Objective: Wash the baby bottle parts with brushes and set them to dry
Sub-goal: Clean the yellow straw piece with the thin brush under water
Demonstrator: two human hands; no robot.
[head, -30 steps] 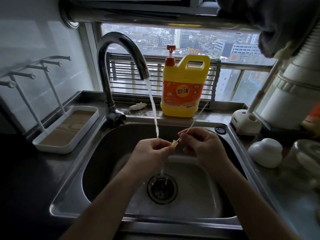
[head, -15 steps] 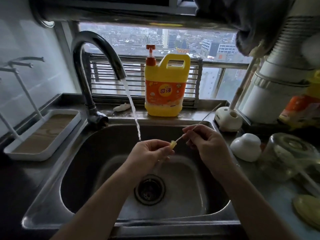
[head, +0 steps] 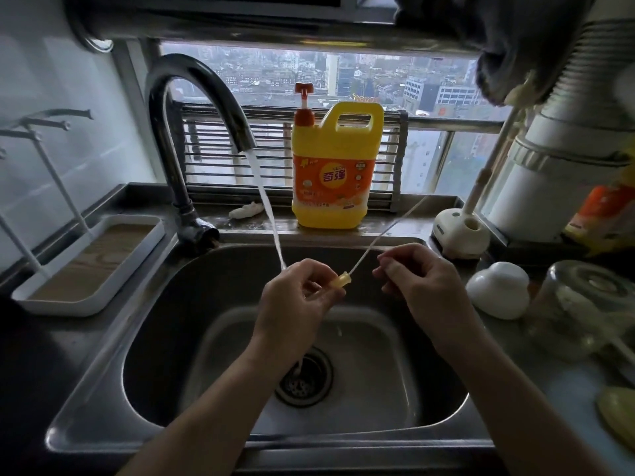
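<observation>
The near rim of the steel sink (head: 154,355) runs across the bottom of the view, its drain (head: 304,377) below and between the two forearms. Over the basin the left hand (head: 295,304) pinches a small yellow part (head: 341,281) between thumb and curled fingers (head: 314,271), with a thin brush (head: 378,237) running out of it, up and to the right. The right hand (head: 426,286) sits just beside that stem with its fingers curled; I cannot tell whether they pinch the stem or only hover by it. The part looks soft, light and wet, so it will likely slip or pop free; a pinch across its body, close to where the stem enters, seems the safest hold. The stem looks whippy and should be gripped near the part, not out at its far end. Water (head: 271,214) falls from the tap (head: 171,173) onto the left hand's knuckles. The basin gives open room below both hands, but its steep walls would let a dropped piece slide toward the drain. On the left worktop (head: 44,355) a drying rack (head: 79,307) stands well apart, its pegs bare. To the right are a white dome (head: 498,290), a blurred glass bottle (head: 580,304) and a brush stand (head: 460,231), crowding that side. Furthest back, a yellow detergent jug (head: 333,180) stands by the window.
</observation>
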